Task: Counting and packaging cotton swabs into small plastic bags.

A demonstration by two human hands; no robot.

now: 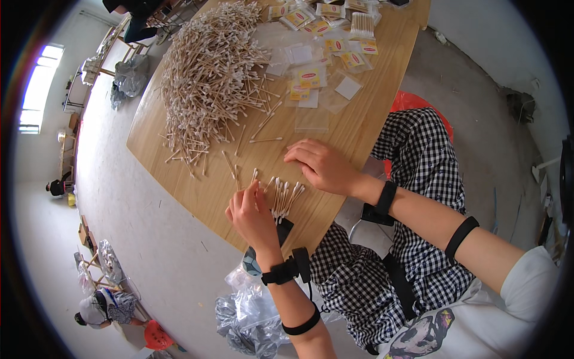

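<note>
Swab pile (206, 78) nr pkts (310, 76) on tbl (359, 127)

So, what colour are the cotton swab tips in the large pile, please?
White; the head view shows the cotton swab tips.

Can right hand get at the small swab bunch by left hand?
Probably yes: only bare tabletop shows between the right hand and the small swab bunch; the left hand is beyond it.

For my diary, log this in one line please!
left hand: beside small swab bunch; right hand: near clear bag; swab pile: on table
</note>
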